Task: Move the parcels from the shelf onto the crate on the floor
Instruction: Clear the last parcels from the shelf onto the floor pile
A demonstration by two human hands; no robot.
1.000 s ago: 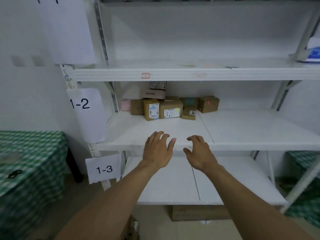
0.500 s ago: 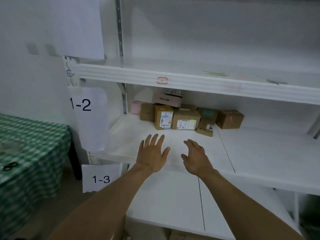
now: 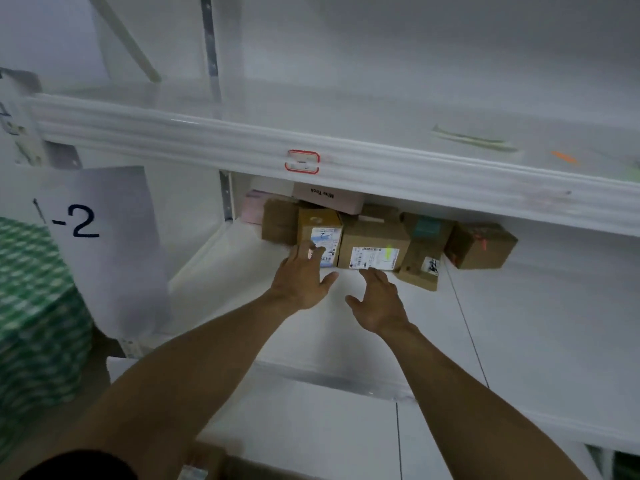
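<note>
Shelf (image 3: pixel 519 323) holds the parcels (image 3: pixel 429 237), bunched at the back, 12 o'clock from both hands. Crate not in view. Left hand (image 3: pixel 301 282) sits at 10 o'clock of right hand (image 3: pixel 377 301). Left fingers are straight and apart, tips on tall box (image 3: pixel 320 233). Right fingers are loose and apart, tips at wide box (image 3: pixel 372 242) base. Nothing gripped or lifted, so likely all moving is left to do.

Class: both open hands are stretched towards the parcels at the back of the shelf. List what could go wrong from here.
1. The pink box lies on top of the brown parcels; pulling those from under it may tip it off.
2. The small box stands tilted beside the wide labelled box near the right hand; taking that one may let it topple.
</note>
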